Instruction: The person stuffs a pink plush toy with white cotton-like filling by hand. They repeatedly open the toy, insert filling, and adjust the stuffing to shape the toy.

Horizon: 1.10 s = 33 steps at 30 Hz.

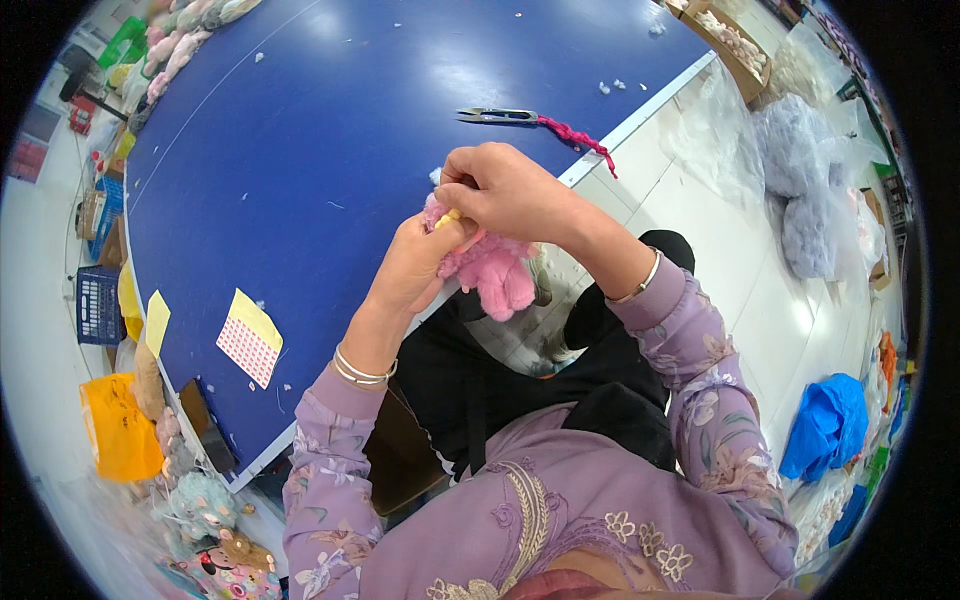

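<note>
A fluffy pink plush toy (498, 278), with a small yellow part near its upper end, is gripped in my left hand (408, 262) over the table's near edge. My right hand (515, 195) is closed in a pinch right above the toy's upper end. Whatever its fingertips hold is hidden or too small to make out. Beyond my hands, a pair of thread snips (500, 117) lies on the blue table (300, 170), a knotted magenta cord (575, 137) tied to its handle and trailing over the edge.
A sheet of small red-and-white stickers (250, 345) and a yellow slip (157, 322) lie at the table's left. Plush toys are heaped at its far left corner (180, 55). On the floor to the right are bagged grey plush pieces (805, 190), a blue bag (828, 425) and a cardboard box (728, 48).
</note>
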### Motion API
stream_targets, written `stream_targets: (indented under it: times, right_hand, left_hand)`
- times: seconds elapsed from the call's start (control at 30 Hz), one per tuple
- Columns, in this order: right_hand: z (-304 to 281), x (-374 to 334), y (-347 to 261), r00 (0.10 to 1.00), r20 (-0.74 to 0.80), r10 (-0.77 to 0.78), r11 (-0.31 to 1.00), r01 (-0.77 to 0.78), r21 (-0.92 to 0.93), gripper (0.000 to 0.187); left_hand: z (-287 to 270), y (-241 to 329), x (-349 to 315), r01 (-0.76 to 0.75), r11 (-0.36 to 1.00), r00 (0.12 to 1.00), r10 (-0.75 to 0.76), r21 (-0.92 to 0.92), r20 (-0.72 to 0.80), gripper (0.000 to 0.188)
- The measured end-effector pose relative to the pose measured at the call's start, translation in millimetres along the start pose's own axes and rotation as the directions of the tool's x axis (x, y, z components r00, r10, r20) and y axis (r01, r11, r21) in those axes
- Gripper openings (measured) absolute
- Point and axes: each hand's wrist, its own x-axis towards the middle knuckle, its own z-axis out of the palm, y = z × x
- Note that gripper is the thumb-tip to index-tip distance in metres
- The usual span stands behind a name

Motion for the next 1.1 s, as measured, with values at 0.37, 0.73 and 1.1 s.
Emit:
stream_targets:
  times: [0.37, 0.73, 1.1]
  right_hand:
    - [-18, -40, -13, 0.971, -0.237, -0.034, 0.999, 0.037, 0.008, 0.014]
    - [-3, -50, 11, 0.963, -0.241, -0.123, 0.963, 0.057, -0.263, 0.017]
    - [-12, -49, 37, 0.988, 0.073, 0.135, 0.759, -0.150, 0.633, 0.022]
  left_hand:
    - [-4, 1, 1, -0.034, 0.999, 0.999, 0.033, 0.014, 0.011, 0.034]
    - [5, 3, -2, -0.029, 0.996, 1.000, 0.028, 0.089, 0.005, 0.033]
    - [6, 3, -3, -0.020, 0.998, 1.000, 0.019, 0.066, 0.019, 0.037]
